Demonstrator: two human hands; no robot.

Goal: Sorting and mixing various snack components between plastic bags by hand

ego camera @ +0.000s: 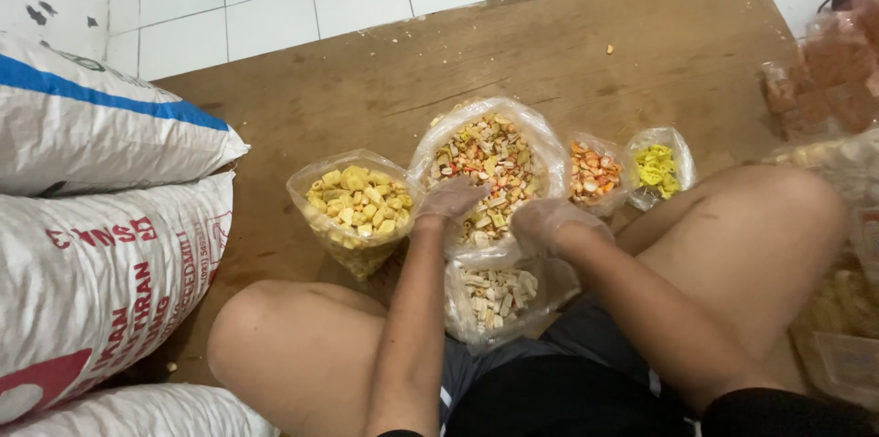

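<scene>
A large clear bag of mixed crackers (490,167) is set on a brown board (586,62) between the knees of a seated person, its round mouth turned up toward the camera and its body running away from the person. The left hand (451,199), in a thin clear glove, is laid on the crackers at the near left rim with the fingers curled; whether anything is gripped cannot be told. The gloved right hand (548,220) is pressed at the near right rim, and its grasp cannot be told either.

A smaller bag of pale stick crackers (494,295) lies just below both hands. A bag of yellow crackers (359,202) stands beside on the left; an orange bag (595,172) and a small yellow-green bag (657,169) stand on the right. White woven sacks (101,217) with a blue stripe and red print are stacked at the left edge.
</scene>
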